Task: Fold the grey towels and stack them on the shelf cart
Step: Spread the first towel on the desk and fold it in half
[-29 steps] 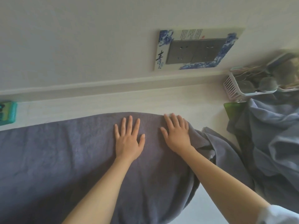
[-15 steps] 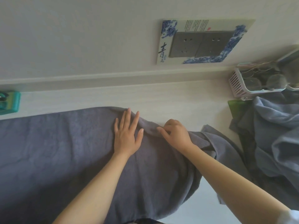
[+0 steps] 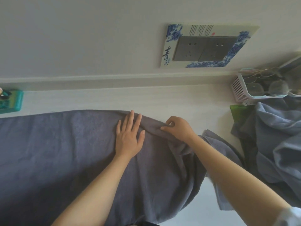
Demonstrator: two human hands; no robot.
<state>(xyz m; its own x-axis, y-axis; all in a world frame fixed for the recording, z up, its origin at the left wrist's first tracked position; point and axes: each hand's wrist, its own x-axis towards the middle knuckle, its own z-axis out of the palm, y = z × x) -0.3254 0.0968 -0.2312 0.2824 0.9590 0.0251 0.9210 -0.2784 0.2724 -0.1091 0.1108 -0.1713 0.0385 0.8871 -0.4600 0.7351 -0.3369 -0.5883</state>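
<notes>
The right hand [image 3: 179, 128] pinches a raised fold at the far edge of the grey towel [image 3: 65, 152]; the thumb and the curled fingers press together on the cloth, and a ridge of fabric runs from this pinch toward the left hand [image 3: 129, 136]. The left hand lies flat on the towel just beside it, palm down, fingers straight and a little spread, so it holds nothing and only presses the cloth on the surface.

The towel is spread wide on the white table [image 3: 114, 100]. It covers most of the near part of the table, and its right end hangs loose and wrinkled under the right forearm.

To the right, well apart from the hands, a heap of lighter grey towels [image 3: 276, 144] lies crumpled. Behind this heap stands a white slotted basket [image 3: 239, 90], with a green flat thing [image 3: 236, 111] just below it. At the far left edge sits a teal box [image 3: 11, 101]. On the wall above the table is a grey socket panel [image 3: 203, 48] with a blue-and-white frame.
</notes>
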